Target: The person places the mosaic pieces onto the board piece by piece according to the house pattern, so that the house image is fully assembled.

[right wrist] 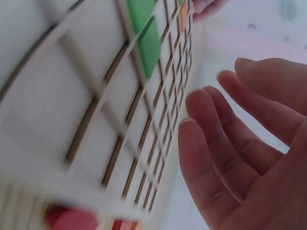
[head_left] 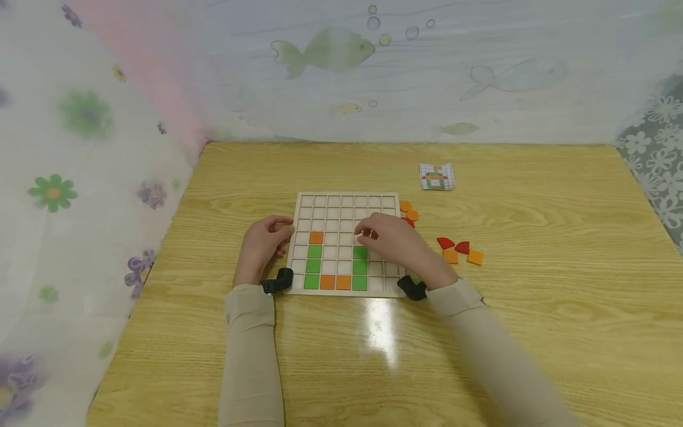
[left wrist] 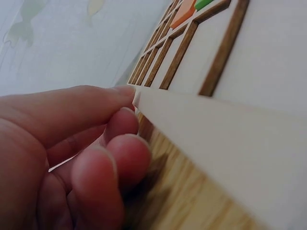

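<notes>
A pale wooden grid board [head_left: 332, 225] lies on the table. Two columns of green tiles stand in its cells, the left one topped by an orange tile [head_left: 316, 238]; two more orange tiles join them along the bottom row. At the board's left edge, my left hand [head_left: 259, 248] pinches the rim, thumb on top and other fingertips [left wrist: 127, 153] curled beside it. Over the right part of the board hovers my right hand [head_left: 392, 237], just above the right green column [head_left: 360, 267]. Its fingers [right wrist: 230, 158] are loosely bent and apart, holding nothing.
Orange discs [head_left: 406, 206] and a red piece lie by the board's right edge. Farther right are red quarter-circles [head_left: 445, 243] and orange squares [head_left: 475, 257]. A small printed pattern card [head_left: 437, 177] lies at the back. Curtain-like printed walls stand behind and left.
</notes>
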`<state>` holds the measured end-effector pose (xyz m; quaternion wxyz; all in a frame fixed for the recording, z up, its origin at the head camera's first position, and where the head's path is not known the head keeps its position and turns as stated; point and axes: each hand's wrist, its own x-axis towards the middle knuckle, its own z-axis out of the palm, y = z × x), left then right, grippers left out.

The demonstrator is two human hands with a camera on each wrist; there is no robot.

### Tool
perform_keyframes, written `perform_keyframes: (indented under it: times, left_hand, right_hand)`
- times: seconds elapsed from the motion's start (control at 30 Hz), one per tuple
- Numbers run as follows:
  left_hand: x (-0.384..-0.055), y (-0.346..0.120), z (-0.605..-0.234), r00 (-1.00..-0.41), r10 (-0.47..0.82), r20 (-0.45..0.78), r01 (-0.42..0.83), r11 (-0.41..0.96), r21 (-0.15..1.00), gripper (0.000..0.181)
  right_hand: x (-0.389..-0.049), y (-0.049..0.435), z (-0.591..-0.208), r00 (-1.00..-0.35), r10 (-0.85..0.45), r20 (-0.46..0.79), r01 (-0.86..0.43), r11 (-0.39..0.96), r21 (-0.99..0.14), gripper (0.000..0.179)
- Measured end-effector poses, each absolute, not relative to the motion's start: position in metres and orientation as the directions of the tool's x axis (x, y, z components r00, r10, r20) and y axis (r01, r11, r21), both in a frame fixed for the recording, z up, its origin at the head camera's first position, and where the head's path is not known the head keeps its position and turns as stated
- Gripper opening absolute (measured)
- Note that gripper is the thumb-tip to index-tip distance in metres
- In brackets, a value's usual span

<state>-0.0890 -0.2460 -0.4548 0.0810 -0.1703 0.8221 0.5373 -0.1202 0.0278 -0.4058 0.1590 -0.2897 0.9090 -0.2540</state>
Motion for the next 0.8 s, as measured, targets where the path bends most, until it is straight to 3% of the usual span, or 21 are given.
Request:
perform_keyframes:
  times: [0.37, 0.8]
  left_hand:
    - [-0.089, -0.246, -0.454, -0.933, -0.164, -0.319, -0.359, 0.390, 0.848, 0.035]
    - [-0.084, -0.250, -0.450, -0.958, -0.061, -0.280, -0.278, 0.437, 0.856, 0.048]
  right_hand:
    - [-0.099, 0.085, -0.414, -0.813, -0.568, -0.131, -0.396, 0.703, -0.591, 0.020]
    - [-0.083, 0.146, -0.420, -0.842, -0.527, -0.118, -0.403, 0.759, -0.512, 0.019]
